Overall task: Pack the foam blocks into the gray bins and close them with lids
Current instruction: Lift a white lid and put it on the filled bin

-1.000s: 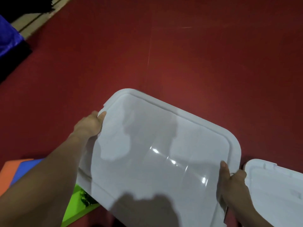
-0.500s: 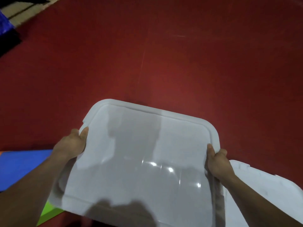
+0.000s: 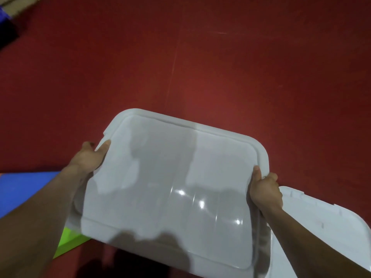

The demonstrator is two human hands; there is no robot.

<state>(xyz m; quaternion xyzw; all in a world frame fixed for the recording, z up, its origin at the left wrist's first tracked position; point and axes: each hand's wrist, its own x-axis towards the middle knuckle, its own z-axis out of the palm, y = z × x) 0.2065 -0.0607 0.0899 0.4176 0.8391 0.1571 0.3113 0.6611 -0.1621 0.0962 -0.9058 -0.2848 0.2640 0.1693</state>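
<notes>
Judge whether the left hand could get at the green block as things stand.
Probably not at once: the left hand grips the lid, and that lid covers most of the green block below. It would have to let go first.

I see a pale gray lid [image 3: 172, 189], glossy, rounded at its corners with a raised rim, held flat-side up and tilted slightly; a second lid [image 3: 325, 223] of the same make lies just beside it at right, partly covered; at left, a blue foam block [image 3: 26, 189] and a green one [image 3: 68, 241], possibly stacked, lie partly hidden.
</notes>
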